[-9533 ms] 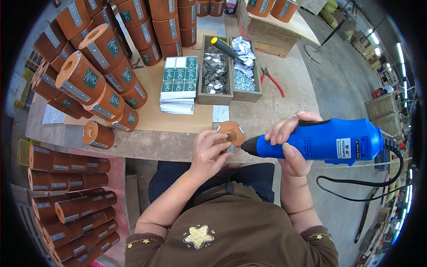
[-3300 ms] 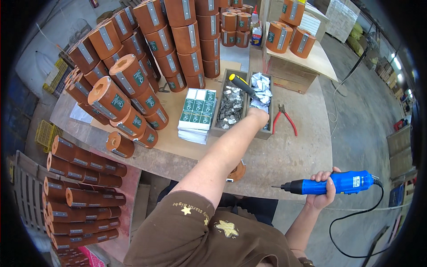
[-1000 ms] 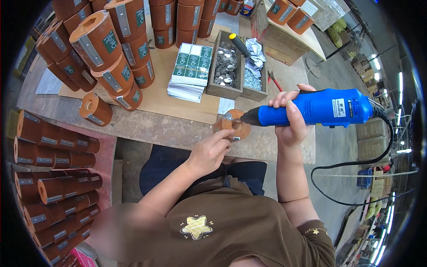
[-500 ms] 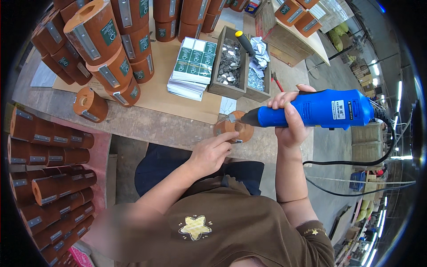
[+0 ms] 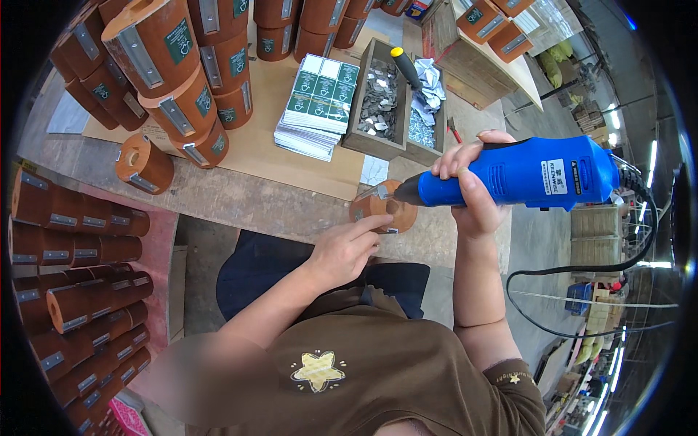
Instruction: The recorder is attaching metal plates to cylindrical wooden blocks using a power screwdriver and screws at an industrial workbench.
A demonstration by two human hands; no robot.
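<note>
My right hand (image 5: 474, 182) is wrapped round a blue corded electric screwdriver (image 5: 527, 174), held almost level. Its black nose points left, and the tip meets or sits just beside a metal plate (image 5: 377, 193) on a short reddish-brown cylinder (image 5: 404, 219). That cylinder has a hole in its end and rests on the workbench near its front edge. My left hand (image 5: 345, 251) has its index finger laid on the cylinder by the hole, the other fingers curled in against its near side. The thumb is hidden.
Beyond the cylinder stand a stack of green-and-white label sheets (image 5: 315, 109) and a wooden tray (image 5: 378, 138) of metal pieces and screws, a yellow-capped screwdriver (image 5: 407, 69) on it. Stacked brown cylinders (image 5: 178, 109) rise at left. A black cord (image 5: 582, 270) loops at right.
The screwdriver's cord has swung lower and closer in on the right. The whole view has shifted slightly; both hands stay at the cylinder, with the screwdriver's nose at the metal plate.
</note>
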